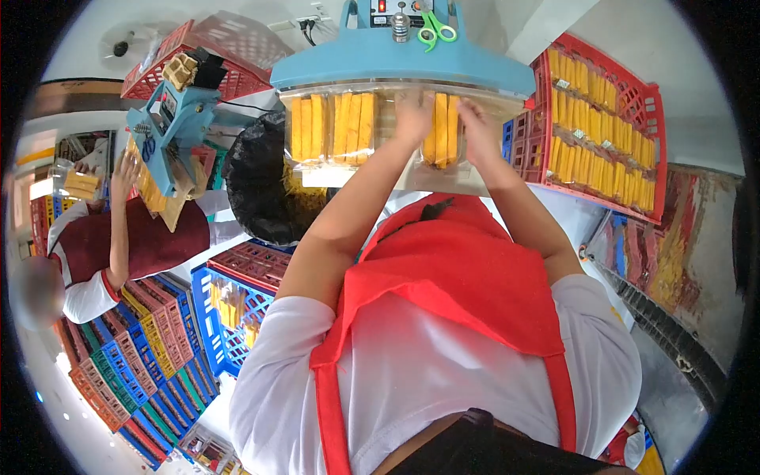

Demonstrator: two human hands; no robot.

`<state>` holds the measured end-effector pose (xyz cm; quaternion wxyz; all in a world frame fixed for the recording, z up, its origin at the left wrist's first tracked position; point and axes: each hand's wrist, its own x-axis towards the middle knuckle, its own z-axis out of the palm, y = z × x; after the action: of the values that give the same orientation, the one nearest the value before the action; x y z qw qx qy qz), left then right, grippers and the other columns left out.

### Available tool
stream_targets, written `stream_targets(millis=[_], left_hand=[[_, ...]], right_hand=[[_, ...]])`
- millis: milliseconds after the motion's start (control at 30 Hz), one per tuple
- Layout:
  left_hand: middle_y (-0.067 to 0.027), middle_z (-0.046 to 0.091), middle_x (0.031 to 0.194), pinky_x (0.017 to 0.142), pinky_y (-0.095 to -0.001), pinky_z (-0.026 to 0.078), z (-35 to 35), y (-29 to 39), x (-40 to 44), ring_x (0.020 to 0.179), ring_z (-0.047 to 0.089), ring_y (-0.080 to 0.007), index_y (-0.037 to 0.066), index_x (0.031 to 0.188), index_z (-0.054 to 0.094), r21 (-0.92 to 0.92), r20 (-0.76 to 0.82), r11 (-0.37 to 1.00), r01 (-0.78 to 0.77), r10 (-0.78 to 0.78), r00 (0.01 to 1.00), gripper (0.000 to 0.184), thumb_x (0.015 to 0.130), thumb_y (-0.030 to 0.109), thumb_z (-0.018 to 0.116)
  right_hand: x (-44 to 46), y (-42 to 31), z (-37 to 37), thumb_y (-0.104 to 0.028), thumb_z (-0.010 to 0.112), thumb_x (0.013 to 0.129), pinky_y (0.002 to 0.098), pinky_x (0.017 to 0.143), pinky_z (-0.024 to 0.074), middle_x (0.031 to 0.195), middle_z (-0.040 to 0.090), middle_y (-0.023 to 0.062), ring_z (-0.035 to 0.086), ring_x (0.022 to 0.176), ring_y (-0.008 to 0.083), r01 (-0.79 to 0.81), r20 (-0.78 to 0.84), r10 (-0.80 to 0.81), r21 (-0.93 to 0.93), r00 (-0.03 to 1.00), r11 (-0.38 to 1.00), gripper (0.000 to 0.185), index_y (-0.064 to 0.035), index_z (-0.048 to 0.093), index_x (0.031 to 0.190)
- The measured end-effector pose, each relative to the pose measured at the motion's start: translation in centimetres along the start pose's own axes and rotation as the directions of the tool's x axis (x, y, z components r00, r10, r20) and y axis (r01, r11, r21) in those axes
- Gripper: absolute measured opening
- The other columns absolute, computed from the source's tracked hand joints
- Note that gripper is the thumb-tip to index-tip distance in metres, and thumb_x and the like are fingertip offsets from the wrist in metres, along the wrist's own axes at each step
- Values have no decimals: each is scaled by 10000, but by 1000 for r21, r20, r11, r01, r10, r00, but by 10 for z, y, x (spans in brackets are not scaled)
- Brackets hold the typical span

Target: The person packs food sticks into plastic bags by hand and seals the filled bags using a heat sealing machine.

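A blue sealing machine (pixel 404 59) stands before me, with a tan shelf below its front edge. Against it lie two clear bags of yellow sticks, a left one (pixel 308 127) and a middle one (pixel 354 127). A third bag of yellow sticks (pixel 440 134) lies to their right, between my hands. My left hand (pixel 413 117) is at that bag's upper left side, its fingertips close under the machine's edge. My right hand (pixel 477 131) pinches the upper right edge of the same bag. Both hands' fingertips are partly hidden by the plastic and glare.
Filled bags fill a red crate (pixel 606 131) at right. A black-lined bin (pixel 265 178) stands at left, near a co-worker (pixel 131 237) at another blue sealer (pixel 170 134). Green scissors (pixel 435 30) lie on my machine. Stacked crates (pixel 142 356) and a blue crate (pixel 226 317) stand lower left.
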<state>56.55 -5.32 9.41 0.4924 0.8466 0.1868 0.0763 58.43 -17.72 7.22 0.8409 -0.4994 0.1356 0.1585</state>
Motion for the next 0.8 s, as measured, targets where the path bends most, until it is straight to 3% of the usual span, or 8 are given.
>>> stream_targets(millis=[67, 133, 267, 333, 367, 433, 633, 800], left_hand=[[-242, 487, 1050, 888, -351, 337, -3, 3, 2, 993, 469, -327, -66, 1118, 443, 33, 6, 999, 6, -6, 1000, 427, 829, 247, 471], [-248, 474, 1067, 876, -354, 349, -10, 4, 9, 1004, 460, -335, -58, 1110, 453, 12, 211, 996, 88, -89, 973, 421, 818, 244, 489], [-246, 469, 1075, 859, -351, 363, -16, 0, 5, 991, 462, -344, -49, 1084, 476, -143, 154, 979, 148, -126, 980, 407, 802, 242, 513], [-235, 456, 1106, 874, -363, 349, -29, 15, -20, 1020, 441, -349, -24, 1068, 500, 36, -26, 986, -161, 162, 986, 401, 765, 232, 553], [-235, 456, 1106, 874, -363, 349, -38, 17, -29, 1020, 441, -349, -24, 1068, 500, 39, -23, 986, -160, 161, 987, 401, 765, 232, 553], [-188, 418, 1181, 918, -417, 293, -61, 16, -49, 1102, 362, -364, 57, 1082, 524, 351, 155, 818, -456, 430, 890, 403, 722, 225, 591], [-113, 380, 1236, 922, -568, 170, -105, 5, -77, 1187, 238, -382, 181, 1023, 583, 525, 319, 716, -461, 336, 886, 372, 660, 225, 650], [-61, 362, 1267, 930, -570, 160, -113, -9, -78, 1192, 233, -371, 230, 1055, 560, 580, 335, 663, -472, 334, 881, 391, 673, 258, 639]], right_hand=[[-17, 5, 12, -122, 551, 798, 246, 706, 424, 896, 544, 52, 512, 785, 113, 106, 94, -95, -118, 991, 987, 282, -2, 486, 1044], [-15, 9, 12, -108, 540, 801, 246, 713, 422, 907, 546, 51, 513, 792, 114, 79, 72, -74, -78, 995, 994, 288, -4, 478, 1062], [-14, 13, 17, -108, 531, 804, 248, 727, 419, 920, 545, 67, 512, 810, 128, 89, 36, -87, -41, 996, 995, 317, 10, 461, 1089], [-12, 16, 15, -113, 531, 805, 250, 727, 419, 928, 544, 75, 511, 816, 133, 94, 29, -93, -58, 995, 994, 332, 15, 453, 1101], [-8, 22, 13, -122, 537, 800, 254, 730, 418, 939, 542, 82, 510, 824, 138, 117, 12, -116, -86, 993, 989, 359, 25, 443, 1114], [-7, 29, 14, -130, 544, 796, 259, 732, 417, 951, 540, 90, 509, 832, 143, 133, -8, -135, -111, 991, 985, 386, 35, 433, 1127], [-8, 40, 41, -140, 562, 782, 265, 721, 418, 935, 542, 108, 510, 828, 152, 139, 55, -132, -153, 990, 978, 451, 70, 399, 1146], [-11, 45, 61, -148, 559, 783, 255, 705, 418, 920, 543, 102, 512, 801, 147, 144, 65, -136, -146, 989, 979, 413, 68, 429, 1109]])
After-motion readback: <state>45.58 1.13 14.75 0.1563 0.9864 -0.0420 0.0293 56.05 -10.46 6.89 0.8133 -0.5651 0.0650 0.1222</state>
